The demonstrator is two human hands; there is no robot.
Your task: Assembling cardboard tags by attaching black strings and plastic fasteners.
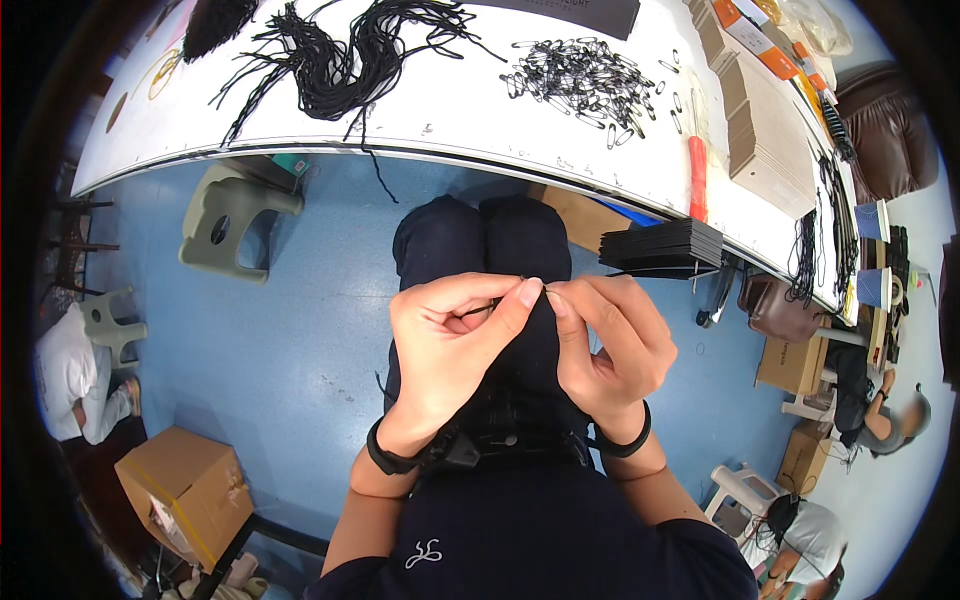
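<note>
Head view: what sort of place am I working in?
Likely a small handcraft workshop, though I can't be certain: a bundle of black cords and a pile of pins lie on a long white table.

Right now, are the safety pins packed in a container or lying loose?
Lying loose: the safety pins are heaped directly on the white table, some scattered beside.

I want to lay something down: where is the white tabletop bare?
Free: the front part of the white tabletop between the tangled black cords and the heap of black metal safety pins; also left of the cords, near the front edge. Crowded: the right end, with beige cardboard stacks and a long red handle.
</note>
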